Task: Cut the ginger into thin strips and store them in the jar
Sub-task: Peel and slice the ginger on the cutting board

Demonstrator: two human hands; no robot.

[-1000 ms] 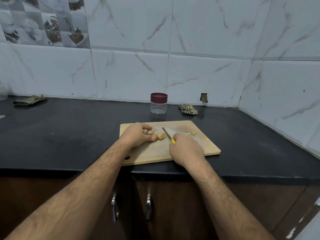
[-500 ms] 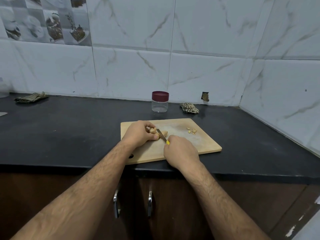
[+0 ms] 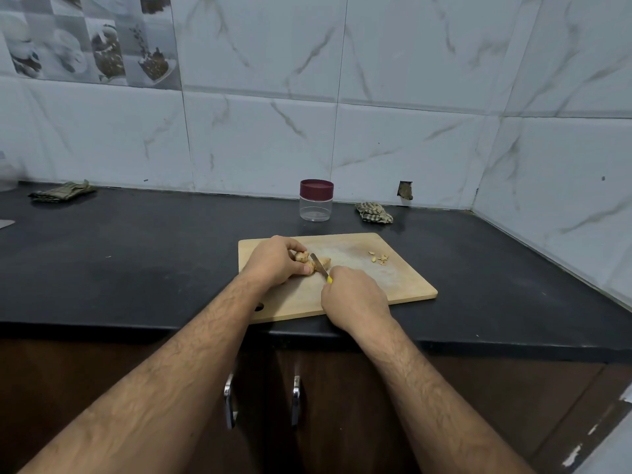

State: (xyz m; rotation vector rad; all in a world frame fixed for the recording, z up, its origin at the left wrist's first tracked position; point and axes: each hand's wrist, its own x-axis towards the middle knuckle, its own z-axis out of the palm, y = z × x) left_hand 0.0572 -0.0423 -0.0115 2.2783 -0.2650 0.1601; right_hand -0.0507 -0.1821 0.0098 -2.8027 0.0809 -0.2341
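- L hand [image 3: 273, 263] curled over the ginger [image 3: 305, 261], thumb and fingertips pinching it down on the cutting board [image 3: 403, 285].
- R hand [image 3: 355, 299] wrapped tight round yellow-handled knife [image 3: 320, 265]; blade in the ginger, w/ a piece on its right side.
- Cut bits [image 3: 379, 258] lie far right on board.
- Jar [image 3: 316, 200], maroon lid on, stands beyond the board near wall.
- No readable labels or writing.

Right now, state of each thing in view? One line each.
jar: upright, lid on, looks empty, behind the board
ginger: on the board, partly cut, pinned by left hand
knife: blade in the ginger
left hand: holds the ginger
right hand: grips the knife handle
cutting board: flat on the counter
cut bits: small loose pile on the board
cabinet doors: closed
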